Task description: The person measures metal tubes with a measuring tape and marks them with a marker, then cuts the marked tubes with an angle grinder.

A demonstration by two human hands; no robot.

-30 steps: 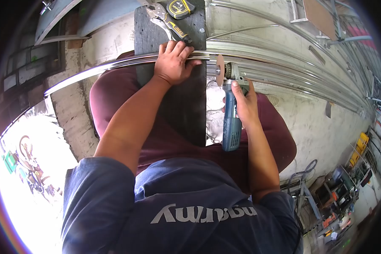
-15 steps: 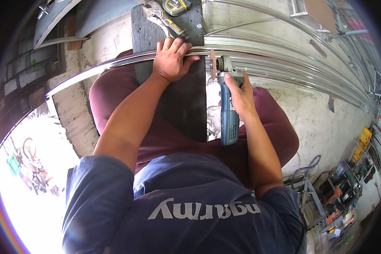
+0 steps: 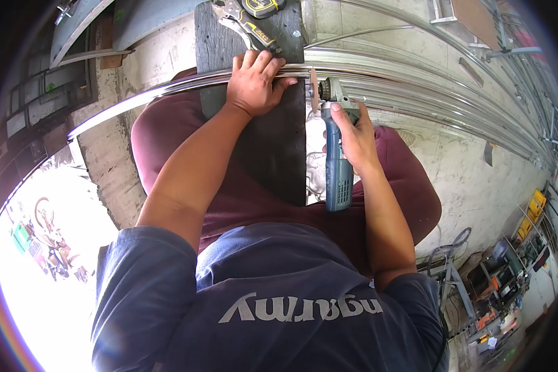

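Angle grinder (image 3: 336, 152) lengthwise, disc end away from torso (image 3: 273, 273); right hand (image 3: 358, 139) wrapped round it; left hand (image 3: 252, 85) curled over metal stock (image 3: 208, 80).

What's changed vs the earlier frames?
Grinder and right hand have shifted left, bringing the cutting disc closer to the dark board's right edge; most of that shift came in the first half second. Nothing taken up or let go. Same as before: right hand's hold on the grinder, left hand over the metal lengths, locking pliers and tape measure on the board.
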